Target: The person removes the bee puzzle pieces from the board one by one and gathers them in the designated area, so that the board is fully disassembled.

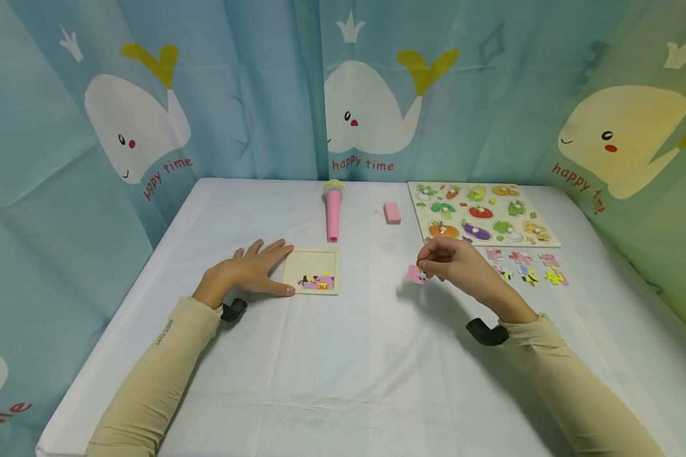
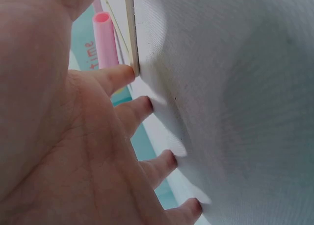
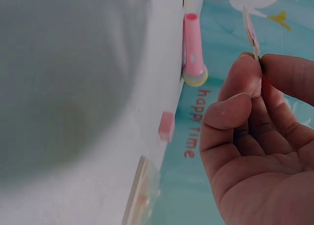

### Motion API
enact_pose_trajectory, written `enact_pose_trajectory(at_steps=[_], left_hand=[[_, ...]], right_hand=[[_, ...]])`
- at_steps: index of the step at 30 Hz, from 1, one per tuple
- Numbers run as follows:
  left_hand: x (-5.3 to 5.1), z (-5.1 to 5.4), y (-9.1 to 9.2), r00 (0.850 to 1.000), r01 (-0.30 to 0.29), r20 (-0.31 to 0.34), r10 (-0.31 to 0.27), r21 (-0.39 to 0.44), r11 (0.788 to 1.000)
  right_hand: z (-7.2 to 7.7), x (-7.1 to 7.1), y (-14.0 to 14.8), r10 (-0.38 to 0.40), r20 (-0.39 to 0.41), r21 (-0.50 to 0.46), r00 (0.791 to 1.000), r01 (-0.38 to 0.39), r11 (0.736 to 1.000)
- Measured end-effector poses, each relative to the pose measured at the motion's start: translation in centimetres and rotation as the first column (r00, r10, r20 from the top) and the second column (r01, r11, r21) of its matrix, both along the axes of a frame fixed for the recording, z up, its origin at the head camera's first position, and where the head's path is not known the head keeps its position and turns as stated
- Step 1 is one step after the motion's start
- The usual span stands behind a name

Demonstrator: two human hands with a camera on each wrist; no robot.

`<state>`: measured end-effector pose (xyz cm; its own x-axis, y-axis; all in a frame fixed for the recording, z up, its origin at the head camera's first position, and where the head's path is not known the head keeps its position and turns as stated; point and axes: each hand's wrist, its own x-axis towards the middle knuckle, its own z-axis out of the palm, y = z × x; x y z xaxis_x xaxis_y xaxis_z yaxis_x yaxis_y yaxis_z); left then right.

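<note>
A small square wooden puzzle tray (image 1: 311, 260) lies on the white table, with a few joined pieces (image 1: 320, 282) along its lower edge. My left hand (image 1: 250, 271) rests at the tray's left side, fingers spread and straight, thumb touching the lower left corner and a fingertip at the upper left. In the left wrist view the other fingertips (image 2: 169, 159) touch the tablecloth. My right hand (image 1: 454, 263) pinches a pink puzzle piece (image 1: 415, 274) between thumb and forefinger, raised above the table. The right wrist view shows that piece (image 3: 250, 31) edge-on. Loose puzzle pieces (image 1: 521, 258) lie in two rows beyond my right hand.
A pink toy microphone (image 1: 333, 212) lies behind the tray. Right of it is a pink block (image 1: 392, 214). A vegetable peg board (image 1: 480, 212) occupies the back right. A blue whale-print curtain (image 1: 286, 95) hangs behind the table.
</note>
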<state>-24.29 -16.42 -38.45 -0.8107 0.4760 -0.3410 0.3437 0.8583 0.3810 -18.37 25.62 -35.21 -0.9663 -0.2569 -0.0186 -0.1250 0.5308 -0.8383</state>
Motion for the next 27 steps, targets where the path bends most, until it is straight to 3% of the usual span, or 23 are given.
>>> enact_pose_trajectory(at_steps=[19,27], left_hand=[[-0.3,0.5,-0.3,1.000,0.012,-0.010,-0.012,0.017,1.000],[-0.1,-0.1,0.0,1.000,0.008,-0.012,-0.008,-0.001,1.000]], right_hand=[[-0.3,0.7,4.9,-0.055,-0.048,0.013,0.997,0.056,0.998],[-0.7,1.3,6.7,-0.102,-0.049,0.035,0.994,0.103,0.994]])
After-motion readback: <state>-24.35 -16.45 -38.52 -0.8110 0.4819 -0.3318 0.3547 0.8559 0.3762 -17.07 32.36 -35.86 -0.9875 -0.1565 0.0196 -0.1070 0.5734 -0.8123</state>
